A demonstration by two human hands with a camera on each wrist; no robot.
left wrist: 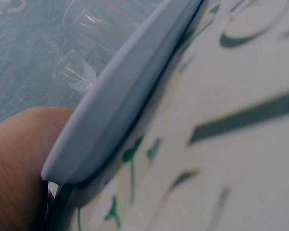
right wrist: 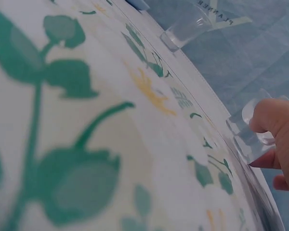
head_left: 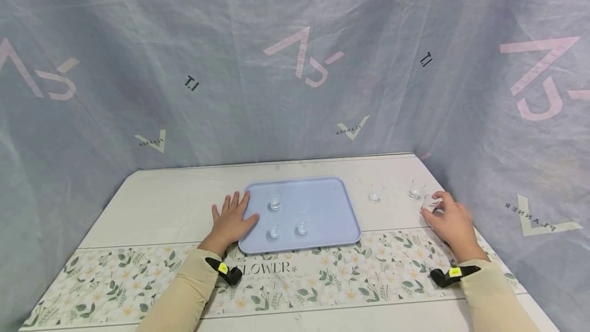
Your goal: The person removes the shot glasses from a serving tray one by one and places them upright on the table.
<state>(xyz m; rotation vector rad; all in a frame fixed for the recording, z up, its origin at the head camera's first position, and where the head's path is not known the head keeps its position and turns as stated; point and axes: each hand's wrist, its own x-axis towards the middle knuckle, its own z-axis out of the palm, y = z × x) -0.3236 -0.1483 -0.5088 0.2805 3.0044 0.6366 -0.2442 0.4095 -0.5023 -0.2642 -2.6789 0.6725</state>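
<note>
The right hand (head_left: 454,223) curls its fingers (right wrist: 274,118) round a small clear glass (head_left: 430,202) near the table's right edge (head_left: 465,214), seemingly pinching it. Two more glasses (head_left: 375,193) stand just beside, on open tabletop. The left hand (head_left: 230,222) lies flat, fingers spread, against the lilac tray (head_left: 332,209), whose left rim it touches; three glasses (head_left: 275,202) stand inside.

This looks like a staged recording booth rather than a lived-in room. Pale grey sheeting (head_left: 295,65) printed with logos and the word "PLANNER" hangs as walls on the left, far and right sides, closing in a single table (head_left: 175,204). A floral cloth (head_left: 322,275) marked "FLOWER" runs along the table's near edge, giving it a homely dining look.
</note>
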